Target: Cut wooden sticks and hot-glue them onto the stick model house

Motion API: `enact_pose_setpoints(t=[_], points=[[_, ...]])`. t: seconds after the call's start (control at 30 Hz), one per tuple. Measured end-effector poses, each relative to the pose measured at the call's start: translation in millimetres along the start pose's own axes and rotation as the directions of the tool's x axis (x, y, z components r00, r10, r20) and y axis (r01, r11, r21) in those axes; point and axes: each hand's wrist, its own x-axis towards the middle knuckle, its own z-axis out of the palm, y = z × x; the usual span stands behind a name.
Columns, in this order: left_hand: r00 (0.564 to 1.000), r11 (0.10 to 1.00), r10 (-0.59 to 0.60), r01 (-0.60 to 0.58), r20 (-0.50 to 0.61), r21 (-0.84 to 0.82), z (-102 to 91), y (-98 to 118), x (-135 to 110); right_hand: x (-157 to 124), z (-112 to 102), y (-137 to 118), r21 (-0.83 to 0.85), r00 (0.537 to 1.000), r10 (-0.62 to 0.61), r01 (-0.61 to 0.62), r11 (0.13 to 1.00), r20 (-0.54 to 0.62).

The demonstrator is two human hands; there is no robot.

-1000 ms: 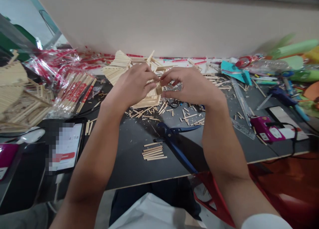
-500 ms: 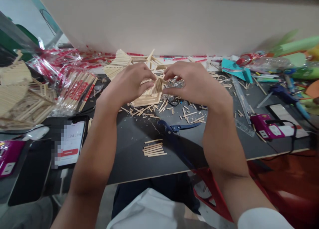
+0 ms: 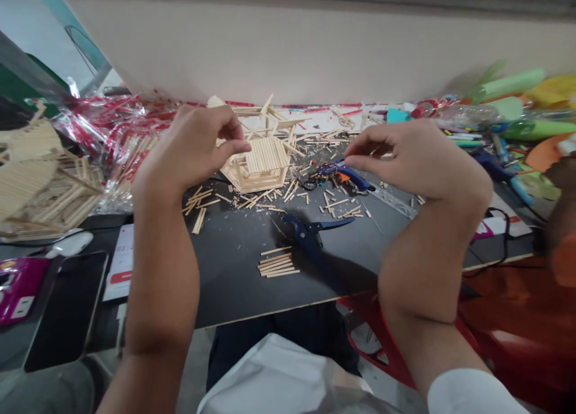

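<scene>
Dark counter spreads beneath both hands. Left hand, thumb and fingers narrowly parted, is just beside the stick model, which sits between the hands. Right hand, nearly pinched, contents unclear, is near the blue glue gun.

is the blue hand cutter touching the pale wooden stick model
Apart: the head view shows dark tabletop and loose stick offcuts between the blue hand cutter and the pale wooden stick model.
</scene>
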Motion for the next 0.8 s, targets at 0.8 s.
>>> enact_pose_setpoints(t=[0.8], points=[[0.997,0.956,0.069,-0.079,-0.045,-0.284,20.4,20,7,5,63,-13,0.453,0.998,0.046,-0.017,0.891,-0.053]])
